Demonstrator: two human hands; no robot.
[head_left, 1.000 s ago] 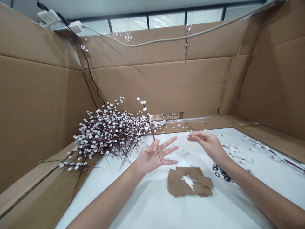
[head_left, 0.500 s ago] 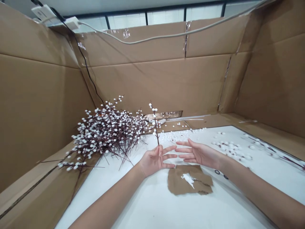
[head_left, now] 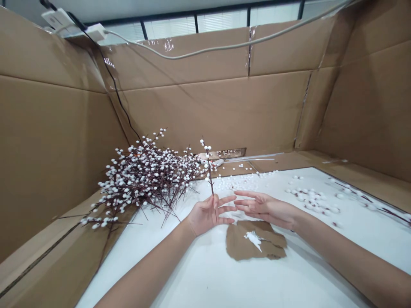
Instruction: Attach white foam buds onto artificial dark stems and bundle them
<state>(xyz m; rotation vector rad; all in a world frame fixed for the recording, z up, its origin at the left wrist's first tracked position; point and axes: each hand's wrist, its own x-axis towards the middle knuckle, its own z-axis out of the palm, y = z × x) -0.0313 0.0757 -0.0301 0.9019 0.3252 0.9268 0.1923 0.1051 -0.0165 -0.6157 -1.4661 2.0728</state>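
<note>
My left hand [head_left: 205, 214] pinches the lower end of a thin dark twig [head_left: 209, 169] with small white balls at its top, held nearly upright; the other fingers are spread. My right hand [head_left: 261, 207] is beside it, fingers stretched toward the left hand's fingertips, nothing visible in it. Both hover over a white table [head_left: 224, 273], just behind a torn brown cardboard scrap [head_left: 253, 241] with a white smear on it.
A heap of twigs with white balls [head_left: 144, 179] lies at the left. Loose white balls [head_left: 308, 199] are scattered at the back and right. Cardboard walls [head_left: 48, 141] enclose the table on three sides. A cable and power strip [head_left: 77, 28] run along the top.
My right hand moved left from the loose balls to my left hand's fingertips, covering the black rings seen earlier. The twig went from tilted left to nearly upright.
</note>
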